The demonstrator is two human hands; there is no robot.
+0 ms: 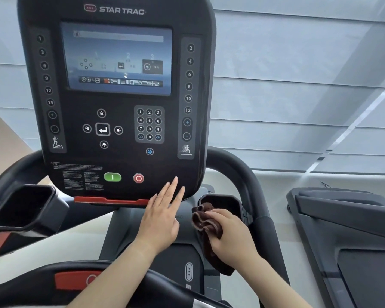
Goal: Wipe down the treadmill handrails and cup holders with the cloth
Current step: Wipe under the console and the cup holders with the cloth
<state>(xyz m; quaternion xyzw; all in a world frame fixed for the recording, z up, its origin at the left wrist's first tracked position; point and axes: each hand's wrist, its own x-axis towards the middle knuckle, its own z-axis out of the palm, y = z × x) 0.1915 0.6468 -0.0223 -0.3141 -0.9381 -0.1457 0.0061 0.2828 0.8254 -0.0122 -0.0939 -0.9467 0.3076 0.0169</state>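
Observation:
My right hand (229, 234) grips a bunched dark brown cloth (206, 223) just in front of the right cup holder (222, 202), a black open-topped pocket below the console's right corner. The cloth's tail hangs down below my hand. My left hand (162, 216) is flat with straight fingers, its fingertips lying over the lower right edge of the black console (120, 161). The left cup holder (22, 207) sits at the far left. The right handrail (249, 192) curves up and over behind the right cup holder; the left handrail (11, 172) curves at the left.
The console carries a lit screen (117, 58), a green start button (112, 177) and a red stop button (138, 178) close to my left fingertips. A front crossbar (147, 283) with a red stop pad (76, 280) runs beneath my forearms. Another treadmill (347, 230) stands to the right.

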